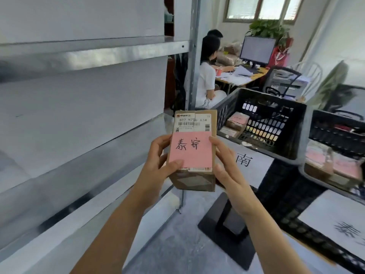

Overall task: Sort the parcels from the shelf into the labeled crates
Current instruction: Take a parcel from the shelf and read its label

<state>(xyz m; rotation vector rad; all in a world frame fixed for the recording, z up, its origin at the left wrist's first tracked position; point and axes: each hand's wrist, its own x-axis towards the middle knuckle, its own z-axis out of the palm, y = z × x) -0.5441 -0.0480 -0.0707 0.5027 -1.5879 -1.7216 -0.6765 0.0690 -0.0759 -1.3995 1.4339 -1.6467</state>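
1. Cardboard parcel point(194, 180) found in mid-air, clear of the metal shelf point(98, 56) and left of the crates, pink label point(191, 151) turned toward the camera.
2. Clasped on both sides: left grip point(158, 161) curled round the left edge with thumb on the label, right grip point(227, 165) curled round the right edge.
3. Judged to be the label-reading step; not yet sorted.
4. Next: compare with the crate sheets. Seems closer to the blurred sheet point(339, 222) on the near crate point(290, 220) than to the far crate point(294, 135); calls for a rightward carry and lowering among parcels inside.
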